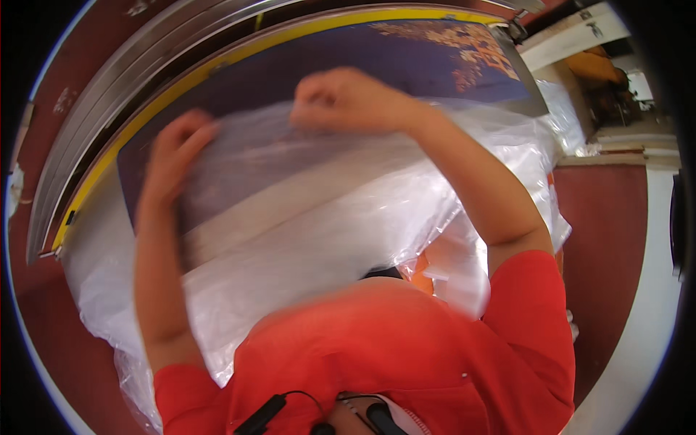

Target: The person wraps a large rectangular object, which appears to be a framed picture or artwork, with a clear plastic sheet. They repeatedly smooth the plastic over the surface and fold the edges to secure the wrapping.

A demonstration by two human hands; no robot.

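A wide sheet of clear plastic film [326, 225] lies in folds in front of me and partly covers a dark blue printed panel [290, 61] with an orange tree-like pattern at its far right. My left hand [174, 156], at the panel's left side, is closed with its fingers curled at the film's far edge. Farther right and higher, my right hand [351, 100] is also closed on that edge, above the blue surface. The film stretches between both hands, its upper edge blurred by motion. Through it, the panel's lower part shows hazily.
Beyond the panel runs a long yellow strip [239, 49] beside curved-looking metal rails [94, 130]. Something orange [438, 261] shows by the film near my body. Reddish floor [602, 232] lies at the right, with a pale shelf-like structure [576, 36] at the upper right.
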